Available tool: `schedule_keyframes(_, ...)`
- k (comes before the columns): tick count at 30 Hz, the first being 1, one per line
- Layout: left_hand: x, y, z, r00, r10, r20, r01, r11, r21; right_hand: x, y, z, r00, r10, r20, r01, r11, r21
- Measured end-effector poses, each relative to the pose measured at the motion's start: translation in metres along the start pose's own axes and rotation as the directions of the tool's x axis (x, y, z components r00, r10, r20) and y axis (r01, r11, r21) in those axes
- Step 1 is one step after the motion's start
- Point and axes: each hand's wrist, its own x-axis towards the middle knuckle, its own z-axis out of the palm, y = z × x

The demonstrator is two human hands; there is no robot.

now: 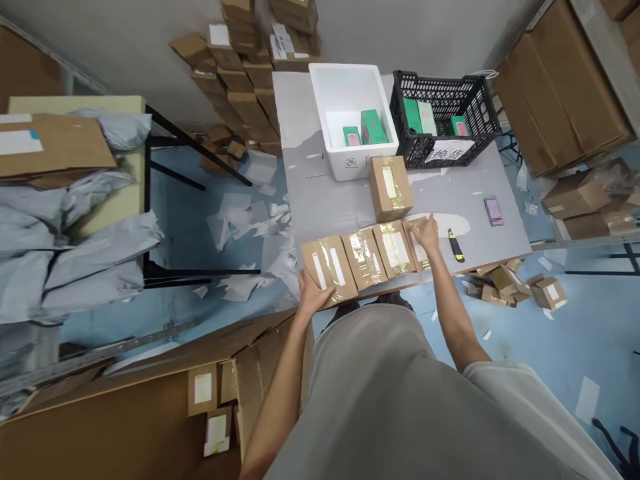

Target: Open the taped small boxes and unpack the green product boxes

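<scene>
A row of several taped cardboard boxes stands along the table's near edge. My left hand (314, 293) grips the outer end of the leftmost cardboard box (329, 267), thumb over its top. At the other end of the row, my right hand (425, 233) is closed on the rightmost cardboard box (416, 248), covering part of it. Between them sit two more boxes, a labelled box (364, 257) and a taped box (394, 248). Behind the row is a separate cardboard box (391, 189). A yellow-and-black utility knife (455, 245) lies right of my right hand.
On the grey table (320, 207) are a white bin (345, 163) and a black crate (445, 157), both holding green boxes. A pink card-like item (493, 211) lies at right. Below left is a large open carton (125, 427) with boxes inside. Paper scraps (235, 220) litter the floor.
</scene>
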Motion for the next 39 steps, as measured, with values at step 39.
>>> schedule_keyframes(39,0.007,0.068,0.075,0.854,-0.027,-0.52,0.183,0.951,0.25,0.132,-0.152,0.003,0.655,-0.497,0.57,0.733,0.599,-0.321)
